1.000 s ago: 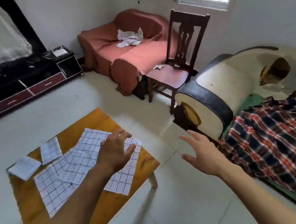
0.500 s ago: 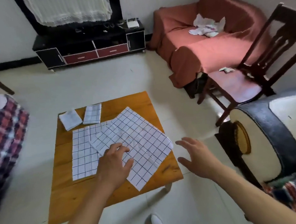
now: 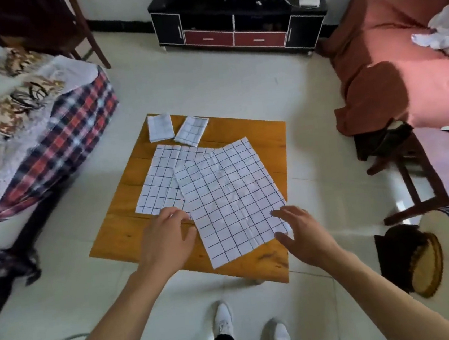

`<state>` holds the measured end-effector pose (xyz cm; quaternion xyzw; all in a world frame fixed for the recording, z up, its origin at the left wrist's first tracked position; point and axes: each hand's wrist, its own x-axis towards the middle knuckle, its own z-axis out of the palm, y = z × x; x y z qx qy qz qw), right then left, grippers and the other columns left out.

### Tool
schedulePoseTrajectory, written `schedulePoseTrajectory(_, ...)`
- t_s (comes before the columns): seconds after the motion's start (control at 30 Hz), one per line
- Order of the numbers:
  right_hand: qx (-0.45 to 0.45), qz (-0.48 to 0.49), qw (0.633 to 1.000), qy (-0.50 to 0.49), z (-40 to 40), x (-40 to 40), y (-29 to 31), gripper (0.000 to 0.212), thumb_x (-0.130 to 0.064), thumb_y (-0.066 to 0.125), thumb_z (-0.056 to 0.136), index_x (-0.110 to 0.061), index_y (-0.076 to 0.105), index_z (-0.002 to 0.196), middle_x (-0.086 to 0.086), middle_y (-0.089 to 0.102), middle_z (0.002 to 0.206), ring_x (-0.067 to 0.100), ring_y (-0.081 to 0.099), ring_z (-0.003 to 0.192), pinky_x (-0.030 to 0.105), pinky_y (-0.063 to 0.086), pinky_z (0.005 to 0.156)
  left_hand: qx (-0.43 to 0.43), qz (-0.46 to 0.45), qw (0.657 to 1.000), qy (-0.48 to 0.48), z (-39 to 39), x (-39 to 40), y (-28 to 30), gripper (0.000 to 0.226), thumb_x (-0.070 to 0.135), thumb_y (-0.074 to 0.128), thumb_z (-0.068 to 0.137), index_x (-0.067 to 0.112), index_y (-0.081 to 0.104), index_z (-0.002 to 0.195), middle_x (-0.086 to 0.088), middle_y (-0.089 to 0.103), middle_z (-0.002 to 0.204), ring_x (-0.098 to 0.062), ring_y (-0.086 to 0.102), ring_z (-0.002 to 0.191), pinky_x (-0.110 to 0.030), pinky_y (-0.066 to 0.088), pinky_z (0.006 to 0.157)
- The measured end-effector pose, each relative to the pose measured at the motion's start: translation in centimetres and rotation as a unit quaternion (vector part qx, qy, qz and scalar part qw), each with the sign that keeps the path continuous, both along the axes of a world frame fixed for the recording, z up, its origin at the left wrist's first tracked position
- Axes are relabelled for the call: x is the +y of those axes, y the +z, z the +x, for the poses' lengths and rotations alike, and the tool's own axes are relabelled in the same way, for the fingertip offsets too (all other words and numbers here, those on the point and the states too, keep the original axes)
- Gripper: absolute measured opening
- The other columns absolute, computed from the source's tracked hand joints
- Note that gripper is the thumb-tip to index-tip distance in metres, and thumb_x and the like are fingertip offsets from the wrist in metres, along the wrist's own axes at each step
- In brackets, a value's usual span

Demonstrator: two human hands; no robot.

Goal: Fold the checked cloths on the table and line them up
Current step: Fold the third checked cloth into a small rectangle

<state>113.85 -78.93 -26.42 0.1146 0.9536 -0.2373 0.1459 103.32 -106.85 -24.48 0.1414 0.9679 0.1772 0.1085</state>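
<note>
Two white cloths with a dark grid lie spread flat on the low orange wooden table (image 3: 119, 236). The top cloth (image 3: 229, 197) overlaps the lower cloth (image 3: 158, 182) to its left. Two folded cloths lie at the table's far edge, a plain-looking folded cloth (image 3: 160, 127) and a checked folded cloth (image 3: 191, 131), side by side. My left hand (image 3: 169, 236) hovers with relaxed fingers at the near left edge of the top cloth. My right hand (image 3: 299, 231) is spread open at that cloth's near right corner. Neither hand holds anything.
A bed with a plaid blanket (image 3: 57, 143) stands left of the table. A black and red TV cabinet (image 3: 238, 27) is at the back. A covered red sofa (image 3: 406, 67) and a wooden chair (image 3: 423, 176) stand on the right. My feet (image 3: 251, 327) are near the table's front.
The view has swung left until the table is straight ahead. Both hands have come closer to the near edge of the top cloth, the right hand from off the table to its corner.
</note>
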Motion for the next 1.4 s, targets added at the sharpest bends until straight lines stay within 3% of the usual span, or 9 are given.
schedulePoseTrajectory(0.27, -0.045, -0.058, 0.997, 0.039, 2.7, -0.5, -10.3, 0.055, -0.038, 0.053, 0.088, -0.033, 0.042, 0.141, -0.012, 0.043, 0.144, 0.015, 0.042, 0.131, 0.030, 0.039, 0.104, -0.079, -0.019, 0.993, 0.090, 5.9, 0.7, -10.2, 0.023, 0.044, 0.056, 0.095, 0.032, 0.056, 0.114, 0.014, 0.056, 0.123, -0.009, 0.052, 0.111, -0.028, 0.047, 0.089)
schedulePoseTrajectory(0.47, -0.036, -0.030, 0.998, 0.050, 3.9, -1.2, -19.4, 0.054, -0.034, 0.059, 0.089, -0.030, 0.043, 0.140, -0.007, 0.042, 0.145, 0.016, 0.042, 0.128, 0.033, 0.043, 0.103, -0.108, 0.028, 0.991, 0.072, 7.9, 1.3, -21.1, 0.029, 0.039, 0.061, 0.093, 0.030, 0.056, 0.120, 0.013, 0.058, 0.124, -0.011, 0.052, 0.115, -0.031, 0.050, 0.094)
schedulePoseTrajectory(0.67, -0.013, -0.003, 0.998, 0.064, 2.4, -1.7, -25.7, 0.066, -0.039, 0.068, 0.082, -0.025, 0.045, 0.142, 0.002, 0.040, 0.151, 0.025, 0.035, 0.138, 0.042, 0.036, 0.111, -0.060, 0.040, 0.997, -0.008, 7.1, 1.9, -28.2, 0.045, 0.038, 0.068, 0.089, 0.026, 0.053, 0.129, 0.011, 0.049, 0.137, -0.013, 0.047, 0.124, -0.028, 0.044, 0.097)
schedulePoseTrajectory(0.77, 0.003, 0.022, 0.995, 0.093, 1.2, -1.9, -27.9, 0.081, -0.048, 0.071, 0.080, -0.029, 0.033, 0.149, 0.003, 0.021, 0.161, 0.027, 0.016, 0.148, 0.048, 0.025, 0.118, -0.016, 0.009, 0.996, -0.086, 6.4, 2.1, -30.9, 0.071, 0.039, 0.082, 0.076, 0.026, 0.048, 0.137, 0.006, 0.039, 0.151, -0.019, 0.041, 0.134, -0.033, 0.046, 0.099)
schedulePoseTrajectory(0.87, -0.024, 0.067, 0.990, 0.125, -0.5, -1.4, -29.0, 0.103, -0.063, 0.067, 0.079, -0.030, 0.006, 0.155, -0.001, -0.009, 0.164, 0.022, -0.014, 0.150, 0.043, 0.002, 0.121, 0.009, -0.037, 0.991, -0.126, 5.7, 2.3, -32.3, 0.092, 0.040, 0.086, 0.069, 0.024, 0.039, 0.146, 0.001, 0.033, 0.156, -0.022, 0.030, 0.144, -0.037, 0.044, 0.105)
schedulePoseTrajectory(0.97, -0.052, 0.087, 0.986, 0.135, -1.1, -1.0, -29.4, 0.117, -0.072, 0.064, 0.074, -0.028, -0.007, 0.155, -0.002, -0.012, 0.164, 0.019, -0.014, 0.150, 0.045, -0.004, 0.123, 0.023, -0.061, 0.990, -0.128, 5.7, 2.2, -32.4, 0.094, 0.037, 0.089, 0.066, 0.019, 0.039, 0.144, 0.000, 0.045, 0.148, -0.023, 0.032, 0.143, -0.038, 0.043, 0.108)
schedulePoseTrajectory(1.13, -0.023, 0.115, 0.979, 0.164, 1.4, -1.2, -29.5, 0.118, -0.075, 0.066, 0.067, -0.025, 0.005, 0.155, -0.005, 0.010, 0.162, 0.019, 0.009, 0.149, 0.045, 0.005, 0.122, 0.068, -0.059, 0.988, -0.125, 7.4, 1.3, -32.4, 0.077, 0.024, 0.090, 0.063, 0.015, 0.056, 0.131, 0.001, 0.061, 0.125, -0.023, 0.050, 0.123, -0.038, 0.050, 0.094)
schedulePoseTrajectory(1.27, 0.024, 0.093, 0.985, 0.144, 3.0, -1.6, -29.4, 0.099, -0.063, 0.073, 0.063, -0.026, 0.031, 0.145, -0.003, 0.042, 0.141, 0.022, 0.040, 0.130, 0.039, 0.028, 0.112, 0.141, -0.030, 0.982, -0.123, 8.2, 0.4, -33.3, 0.029, 0.011, 0.080, 0.076, 0.017, 0.068, 0.101, 0.002, 0.067, 0.102, -0.023, 0.058, 0.105, -0.035, 0.049, 0.081)
schedulePoseTrajectory(1.4, 0.059, 0.079, 0.987, 0.123, 3.4, -1.8, -30.1, 0.085, -0.054, 0.075, 0.066, -0.027, 0.039, 0.138, 0.000, 0.046, 0.131, 0.025, 0.045, 0.119, 0.040, 0.038, 0.101, 0.146, -0.004, 0.983, -0.108, 8.0, 0.5, -33.0, 0.003, 0.015, 0.066, 0.090, 0.017, 0.065, 0.092, 0.002, 0.067, 0.094, -0.020, 0.058, 0.094, -0.034, 0.049, 0.074)
